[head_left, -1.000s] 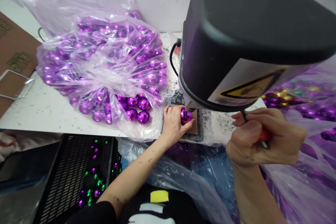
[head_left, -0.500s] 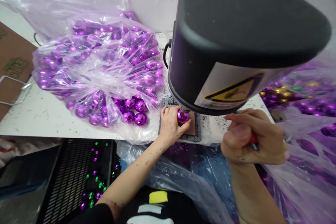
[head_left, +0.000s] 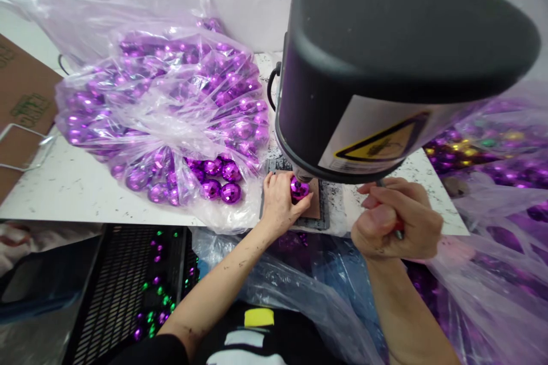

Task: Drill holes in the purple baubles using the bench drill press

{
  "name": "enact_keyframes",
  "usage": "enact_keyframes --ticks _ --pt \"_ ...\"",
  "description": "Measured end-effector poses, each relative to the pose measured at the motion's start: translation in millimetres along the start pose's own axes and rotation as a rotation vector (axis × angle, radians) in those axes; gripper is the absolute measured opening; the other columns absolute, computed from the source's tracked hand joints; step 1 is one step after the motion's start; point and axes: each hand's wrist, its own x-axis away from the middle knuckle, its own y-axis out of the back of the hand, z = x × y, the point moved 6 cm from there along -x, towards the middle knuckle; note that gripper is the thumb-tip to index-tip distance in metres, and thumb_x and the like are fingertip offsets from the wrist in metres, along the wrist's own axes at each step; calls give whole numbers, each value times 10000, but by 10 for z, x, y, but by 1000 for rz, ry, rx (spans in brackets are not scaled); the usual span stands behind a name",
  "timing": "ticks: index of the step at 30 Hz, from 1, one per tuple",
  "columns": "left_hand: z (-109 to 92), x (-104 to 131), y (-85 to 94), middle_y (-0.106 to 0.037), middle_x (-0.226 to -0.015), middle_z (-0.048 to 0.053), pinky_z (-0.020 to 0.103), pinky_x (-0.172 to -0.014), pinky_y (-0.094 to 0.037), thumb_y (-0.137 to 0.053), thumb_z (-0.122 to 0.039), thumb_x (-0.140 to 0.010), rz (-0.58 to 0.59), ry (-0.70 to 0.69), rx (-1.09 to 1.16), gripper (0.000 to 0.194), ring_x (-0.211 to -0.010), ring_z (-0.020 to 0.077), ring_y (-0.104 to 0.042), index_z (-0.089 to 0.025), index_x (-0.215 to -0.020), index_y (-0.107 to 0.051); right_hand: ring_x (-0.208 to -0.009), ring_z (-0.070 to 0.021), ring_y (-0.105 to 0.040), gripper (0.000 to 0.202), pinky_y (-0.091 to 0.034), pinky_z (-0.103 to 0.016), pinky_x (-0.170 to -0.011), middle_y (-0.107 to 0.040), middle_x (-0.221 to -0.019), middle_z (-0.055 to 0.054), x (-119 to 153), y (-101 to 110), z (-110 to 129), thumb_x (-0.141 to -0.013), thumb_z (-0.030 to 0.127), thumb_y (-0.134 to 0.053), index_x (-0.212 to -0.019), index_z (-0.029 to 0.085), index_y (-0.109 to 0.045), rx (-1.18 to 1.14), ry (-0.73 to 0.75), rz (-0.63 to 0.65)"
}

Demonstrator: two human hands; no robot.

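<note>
My left hand point(head_left: 280, 199) is closed around a shiny purple faceted ball point(head_left: 298, 189), steadying it on a brown pad point(head_left: 314, 205) over the grey base of a drill press point(head_left: 338, 85). The tip of the machine's chuck point(head_left: 303, 175) shows right at the ball's upper side; whether a bit touches it is hidden by the black housing. To the right of the machine, my right hand point(head_left: 398, 219) is wrapped around a handle with a red part and a metal rod end. Most of that handle is covered by the fingers.
A clear plastic bag point(head_left: 162, 108) of purple balls spreads over the white table point(head_left: 107, 194) on the left, several balls loose at its mouth. A cardboard box point(head_left: 25, 102) stands far left. Below is a black mesh crate point(head_left: 111, 285). More bagged beads point(head_left: 514, 171) lie right.
My right hand has shifted left and slightly up with the handle, closer to the drill press. My left hand still holds the ball in the same place.
</note>
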Motion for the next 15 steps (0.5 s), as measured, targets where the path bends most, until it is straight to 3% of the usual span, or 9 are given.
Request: enact_keyframes --ticks 3,10,15 --pt "-5 -4 6 -664 -1047 74 470 -1065 -360 -721 -341 -811 -8 -15 4 374 -1020 268 -592 -205 -1114 -547 -745 -113 -577 200 -483 -240 -623 -537 -717 -29 6 -22 22 -862 323 -492 -954 181 -599 -25 45 -58" --pt "-9 3 11 -632 -1027 68 454 -1033 -378 -739 -350 -795 -30 -21 -9 371 -1022 265 -574 -204 -1069 -535 -632 -84 -535 167 -432 -212 -562 -551 -671 -6 18 -58 41 -846 284 -521 -919 180 -629 -54 88 -41" --pt "-1 -6 -14 -621 -1026 69 452 -1029 -370 -739 -356 -800 -15 -15 -10 382 -1026 265 -568 -206 -1086 -534 -562 -11 -480 241 -345 -170 -545 -523 -654 9 -565 118 212 -913 310 -495 -842 130 -639 -23 76 -188"
